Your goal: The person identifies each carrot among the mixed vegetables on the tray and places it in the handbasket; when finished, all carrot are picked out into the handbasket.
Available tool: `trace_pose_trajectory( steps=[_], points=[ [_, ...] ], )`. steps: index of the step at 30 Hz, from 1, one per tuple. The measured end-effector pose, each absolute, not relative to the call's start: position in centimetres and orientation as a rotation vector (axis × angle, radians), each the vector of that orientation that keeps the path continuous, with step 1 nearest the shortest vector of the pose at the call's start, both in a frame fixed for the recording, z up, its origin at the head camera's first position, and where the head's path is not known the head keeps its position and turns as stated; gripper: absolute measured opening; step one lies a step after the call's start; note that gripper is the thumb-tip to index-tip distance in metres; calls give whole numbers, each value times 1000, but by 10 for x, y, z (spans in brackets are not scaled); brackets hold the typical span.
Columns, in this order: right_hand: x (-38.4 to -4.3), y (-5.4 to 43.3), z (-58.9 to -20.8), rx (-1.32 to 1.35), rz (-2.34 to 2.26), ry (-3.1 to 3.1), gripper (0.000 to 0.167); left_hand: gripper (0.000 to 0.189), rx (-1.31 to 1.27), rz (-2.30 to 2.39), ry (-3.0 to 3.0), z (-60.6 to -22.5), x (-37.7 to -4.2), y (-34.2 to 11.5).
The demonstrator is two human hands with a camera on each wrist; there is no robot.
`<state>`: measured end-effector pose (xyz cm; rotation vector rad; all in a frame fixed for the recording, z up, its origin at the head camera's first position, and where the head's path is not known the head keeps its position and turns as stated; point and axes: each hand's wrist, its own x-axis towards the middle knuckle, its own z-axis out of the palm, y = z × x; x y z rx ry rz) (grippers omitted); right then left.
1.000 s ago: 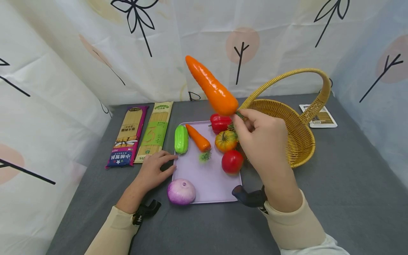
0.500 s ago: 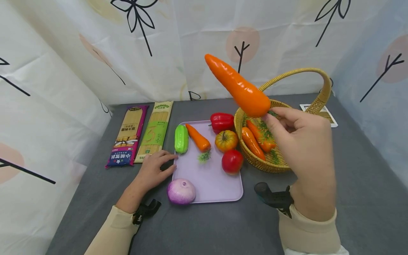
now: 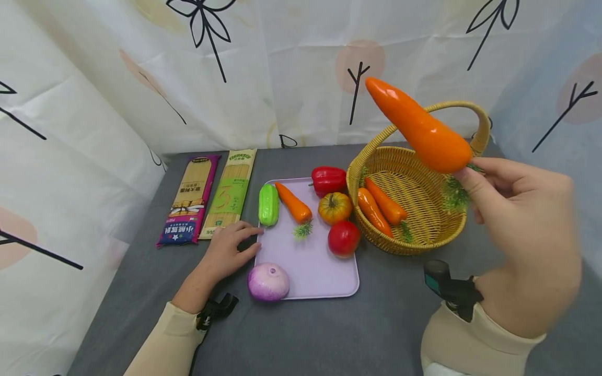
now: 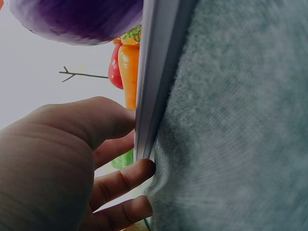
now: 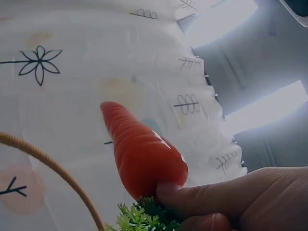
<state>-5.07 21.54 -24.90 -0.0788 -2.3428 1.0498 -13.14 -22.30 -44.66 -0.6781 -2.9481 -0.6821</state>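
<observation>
My right hand (image 3: 527,230) pinches a large orange toy carrot (image 3: 420,128) at its green leafy end, the tip pointing up and left. It holds it up in front of the yellow wicker basket (image 3: 447,237), where two more carrots (image 3: 386,201) lie. In the right wrist view the thumb presses the thick end of the held carrot (image 5: 144,154), just above the leaves. My left hand (image 3: 230,250) rests at the left edge of the lilac tray (image 3: 310,271), fingertips at the rim. The left wrist view shows its fingers (image 4: 122,180) loosely bent beside the tray's side (image 4: 156,82).
The tray bears a green cucumber-like vegetable (image 3: 268,205), another carrot (image 3: 293,202), a red pepper (image 3: 328,180), a small pumpkin (image 3: 335,208), a tomato (image 3: 343,239) and a purple onion (image 3: 268,282). Two noodle packets (image 3: 190,198) lie left. The basket's handle (image 3: 376,143) arches high.
My right hand has carried the carrot rightward, from over the tray's back right corner to in front of the basket's right side, uncovering the basket's inside. The left hand has stayed at the tray's edge.
</observation>
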Motion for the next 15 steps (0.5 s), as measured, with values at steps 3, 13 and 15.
trace_pose_trajectory(
  steps=[3, 13, 15],
  points=[
    [-48, 226, -250, -71, 1020, -2352, 22, 36, -678, -690, -2947, -446, -131, -223],
    [-43, 270, -265, 35, 1074, -2374, 25, 37, -677, -685, -2953, -445, -131, -222],
    [-42, 278, -268, 43, 1109, -2375, 36, 37, -680, -682, -2951, -445, -131, -222]
  ],
)
